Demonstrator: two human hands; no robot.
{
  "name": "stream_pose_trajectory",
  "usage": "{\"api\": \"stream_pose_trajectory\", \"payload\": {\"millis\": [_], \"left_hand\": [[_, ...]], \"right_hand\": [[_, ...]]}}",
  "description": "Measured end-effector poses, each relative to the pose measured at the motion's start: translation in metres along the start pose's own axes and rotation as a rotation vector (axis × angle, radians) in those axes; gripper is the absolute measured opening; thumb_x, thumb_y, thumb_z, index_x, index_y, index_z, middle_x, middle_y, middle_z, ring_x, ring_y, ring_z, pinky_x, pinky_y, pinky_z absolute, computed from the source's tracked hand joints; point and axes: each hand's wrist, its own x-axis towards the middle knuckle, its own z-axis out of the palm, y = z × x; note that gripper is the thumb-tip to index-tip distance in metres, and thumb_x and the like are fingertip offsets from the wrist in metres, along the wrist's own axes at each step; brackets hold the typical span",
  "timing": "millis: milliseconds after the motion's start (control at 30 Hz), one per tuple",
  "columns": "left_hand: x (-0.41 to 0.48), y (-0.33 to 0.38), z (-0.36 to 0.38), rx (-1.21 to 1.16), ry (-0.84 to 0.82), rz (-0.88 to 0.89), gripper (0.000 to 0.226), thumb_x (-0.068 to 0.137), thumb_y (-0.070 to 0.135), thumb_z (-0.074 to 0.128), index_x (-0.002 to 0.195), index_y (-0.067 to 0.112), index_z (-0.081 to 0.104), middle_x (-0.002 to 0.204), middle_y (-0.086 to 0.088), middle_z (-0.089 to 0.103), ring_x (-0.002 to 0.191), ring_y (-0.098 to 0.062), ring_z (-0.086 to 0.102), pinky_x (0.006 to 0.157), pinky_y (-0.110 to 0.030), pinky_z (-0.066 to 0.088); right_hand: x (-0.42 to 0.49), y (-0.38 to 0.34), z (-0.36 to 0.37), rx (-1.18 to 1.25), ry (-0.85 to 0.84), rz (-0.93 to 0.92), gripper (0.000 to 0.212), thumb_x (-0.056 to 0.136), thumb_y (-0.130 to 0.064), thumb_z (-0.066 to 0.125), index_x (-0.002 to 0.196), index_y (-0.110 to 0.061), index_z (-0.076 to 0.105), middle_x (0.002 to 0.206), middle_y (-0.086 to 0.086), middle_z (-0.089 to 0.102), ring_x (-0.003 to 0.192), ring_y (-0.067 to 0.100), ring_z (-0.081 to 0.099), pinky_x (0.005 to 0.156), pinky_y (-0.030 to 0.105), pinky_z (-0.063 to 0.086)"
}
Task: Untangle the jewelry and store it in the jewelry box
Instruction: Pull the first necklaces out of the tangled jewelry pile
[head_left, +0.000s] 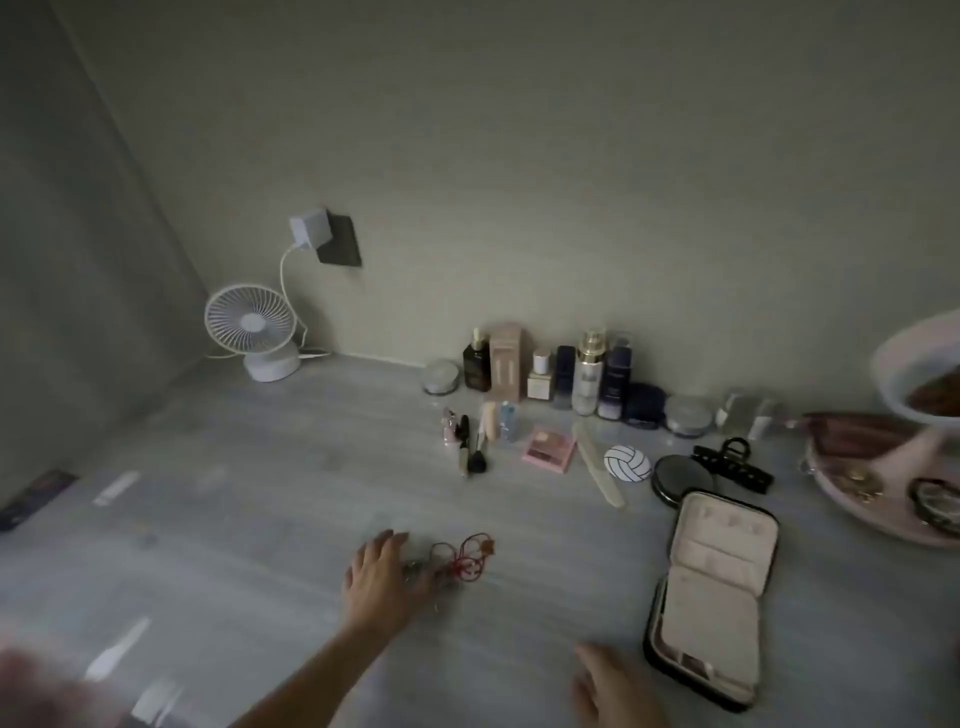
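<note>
A tangle of jewelry (464, 560) with red cord and small metal pieces lies on the grey table (260, 519). My left hand (382, 574) rests flat at the tangle's left side, fingers spread, its fingertips touching or covering part of it. The jewelry box (714, 597) lies open at the right, black outside with a pale lining and empty-looking compartments. My right hand (613, 688) hovers low over the table near the bottom edge, left of the box, fingers loosely apart and holding nothing.
Cosmetic bottles and jars (545, 374) line the back wall, with a pink palette (549, 448), a nail file (597, 470), a round compact (682, 479) and a black hair claw (732, 462) in front. A white fan (254, 330) stands back left. A pink tray (883, 499) sits far right.
</note>
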Motion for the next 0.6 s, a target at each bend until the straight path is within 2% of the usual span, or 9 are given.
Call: {"api": "stream_pose_trajectory", "payload": {"millis": [33, 67, 133, 200, 300, 367, 467, 533, 600], "left_hand": [[0.008, -0.003, 0.002, 0.031, 0.029, 0.049, 0.058, 0.085, 0.047, 0.051, 0.137, 0.027, 0.038, 0.147, 0.004, 0.033, 0.137, -0.019, 0.026, 0.111, -0.038, 0.021], [0.013, -0.004, 0.003, 0.062, 0.058, 0.083, 0.051, 0.087, 0.042, 0.048, 0.135, 0.027, 0.041, 0.145, 0.005, 0.038, 0.136, -0.017, 0.029, 0.111, -0.037, 0.021], [0.026, -0.006, -0.001, 0.056, 0.072, 0.114, 0.039, 0.091, 0.037, 0.042, 0.128, 0.026, 0.050, 0.137, 0.006, 0.048, 0.130, -0.016, 0.037, 0.107, -0.036, 0.024], [0.036, -0.013, -0.001, 0.001, 0.041, 0.130, 0.041, 0.090, 0.043, 0.036, 0.117, 0.023, 0.060, 0.128, 0.004, 0.057, 0.121, -0.019, 0.047, 0.102, -0.035, 0.031], [0.048, -0.029, -0.004, -0.151, 0.026, 0.193, 0.055, 0.079, 0.056, 0.032, 0.101, 0.020, 0.067, 0.110, 0.002, 0.066, 0.105, -0.020, 0.058, 0.096, -0.038, 0.044], [0.052, -0.039, -0.006, -0.263, 0.006, 0.197, 0.043, 0.087, 0.046, 0.042, 0.097, 0.015, 0.069, 0.101, 0.001, 0.068, 0.098, -0.017, 0.061, 0.091, -0.030, 0.048], [0.055, -0.053, -0.006, -0.451, -0.042, 0.207, 0.026, 0.096, 0.018, 0.045, 0.100, 0.006, 0.068, 0.093, 0.005, 0.064, 0.091, -0.009, 0.058, 0.077, -0.004, 0.042], [0.057, -0.060, -0.005, -0.528, -0.013, 0.245, 0.026, 0.096, 0.015, 0.044, 0.097, 0.005, 0.068, 0.090, 0.003, 0.064, 0.082, -0.001, 0.058, 0.073, -0.003, 0.042], [0.060, -0.067, -0.002, -0.581, 0.011, 0.293, 0.026, 0.096, 0.015, 0.043, 0.089, 0.009, 0.067, 0.087, 0.001, 0.065, 0.073, 0.003, 0.058, 0.072, -0.008, 0.045]], "right_hand": [[0.006, -0.007, -0.005, 0.043, 0.006, -0.090, 0.048, 0.061, -0.019, 0.075, 0.105, -0.028, 0.059, 0.087, -0.006, 0.066, 0.076, -0.004, 0.063, 0.070, 0.006, 0.041], [0.011, -0.018, -0.012, 0.068, -0.100, -0.115, 0.038, 0.074, -0.023, 0.068, 0.111, -0.026, 0.058, 0.101, -0.005, 0.064, 0.090, 0.000, 0.063, 0.076, 0.009, 0.042], [0.025, -0.032, 0.006, 0.127, -0.178, -0.141, 0.034, 0.088, -0.026, 0.051, 0.122, -0.025, 0.051, 0.119, -0.002, 0.053, 0.110, 0.011, 0.055, 0.089, 0.020, 0.040], [0.039, -0.048, 0.018, 0.145, -0.212, -0.252, 0.033, 0.090, -0.025, 0.048, 0.123, -0.021, 0.050, 0.120, 0.001, 0.052, 0.112, 0.016, 0.052, 0.092, 0.025, 0.039], [0.057, -0.073, 0.041, 0.166, -0.164, -0.387, 0.033, 0.090, -0.026, 0.049, 0.122, -0.020, 0.051, 0.120, 0.000, 0.050, 0.111, 0.017, 0.051, 0.092, 0.027, 0.040], [0.066, -0.093, 0.052, 0.135, -0.131, -0.474, 0.033, 0.088, -0.029, 0.052, 0.120, -0.020, 0.053, 0.119, 0.000, 0.050, 0.112, 0.018, 0.050, 0.091, 0.027, 0.040], [0.075, -0.117, 0.063, 0.040, -0.066, -0.563, 0.030, 0.088, -0.037, 0.051, 0.113, -0.021, 0.056, 0.112, 0.001, 0.053, 0.106, 0.022, 0.052, 0.086, 0.032, 0.039], [0.080, -0.128, 0.071, -0.018, -0.010, -0.609, 0.030, 0.088, -0.040, 0.049, 0.110, -0.021, 0.057, 0.109, 0.002, 0.053, 0.104, 0.024, 0.053, 0.085, 0.033, 0.039], [0.080, -0.140, 0.074, -0.074, 0.011, -0.653, 0.030, 0.088, -0.040, 0.049, 0.110, -0.022, 0.058, 0.108, 0.002, 0.053, 0.104, 0.024, 0.052, 0.084, 0.032, 0.038]]}}
